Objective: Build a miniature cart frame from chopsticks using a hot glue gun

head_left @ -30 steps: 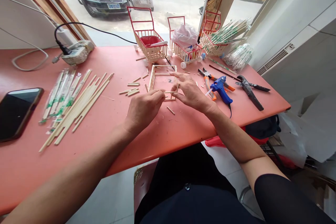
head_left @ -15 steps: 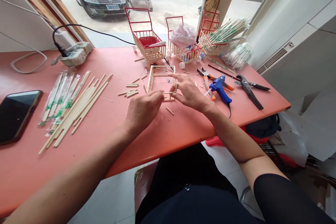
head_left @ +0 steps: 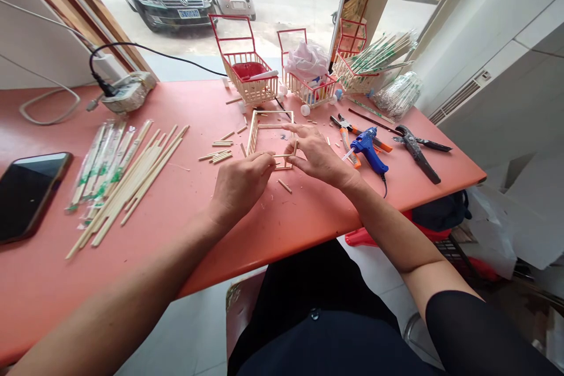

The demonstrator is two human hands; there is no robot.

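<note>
Where the left hand (head_left: 243, 184) pinches: pale wooden box-shaped frame (head_left: 252, 136), near side — seemingly for steadiness.
Right hand (head_left: 316, 155): fingers gripping its near-right corner — perhaps bracing.
Frame: between and beyond the fingers.

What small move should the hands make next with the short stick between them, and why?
Probably, align the stick gently with the frame and steady it. The left hand seems to pinch one end, the right hand is at the other, and the glue gun lies in neither hand. Whether the stick is already glued, I cannot tell.
</note>
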